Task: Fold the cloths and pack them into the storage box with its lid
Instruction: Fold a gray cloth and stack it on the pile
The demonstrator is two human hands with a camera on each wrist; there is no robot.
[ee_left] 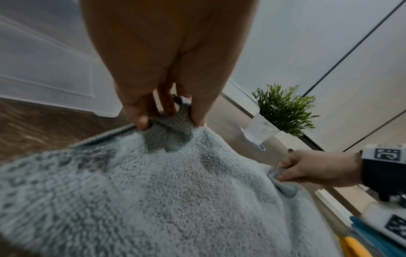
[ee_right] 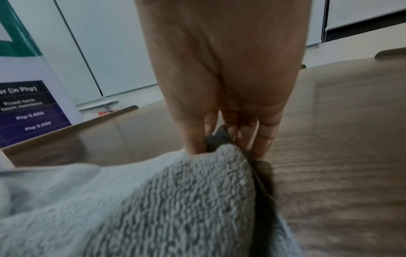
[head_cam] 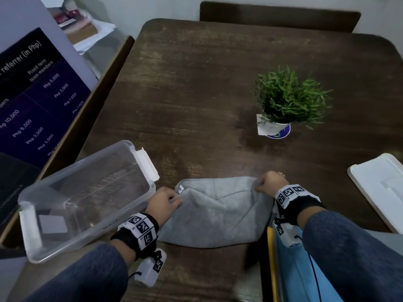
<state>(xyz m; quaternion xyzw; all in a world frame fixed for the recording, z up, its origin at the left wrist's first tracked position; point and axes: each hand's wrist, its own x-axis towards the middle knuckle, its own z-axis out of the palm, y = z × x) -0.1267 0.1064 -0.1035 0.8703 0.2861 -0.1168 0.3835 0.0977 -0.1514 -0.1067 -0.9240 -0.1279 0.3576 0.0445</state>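
Left hand [head_cam: 166, 198] and right hand [head_cam: 271, 184] each pinch a far corner of the grey cloth [head_cam: 214, 216]; uneven pull risks a skewed fold.

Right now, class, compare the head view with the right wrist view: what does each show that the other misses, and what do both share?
Only the head view shows the clear plastic storage box with nothing visibly packed in it, the flat white lid at the table's right edge, the small green potted plant and the left hand. Only the right wrist view shows the right hand's fingertips pinching the cloth corner close up. Both show the fluffy grey cloth, the right hand, the dark wooden table and the purple printed poster.
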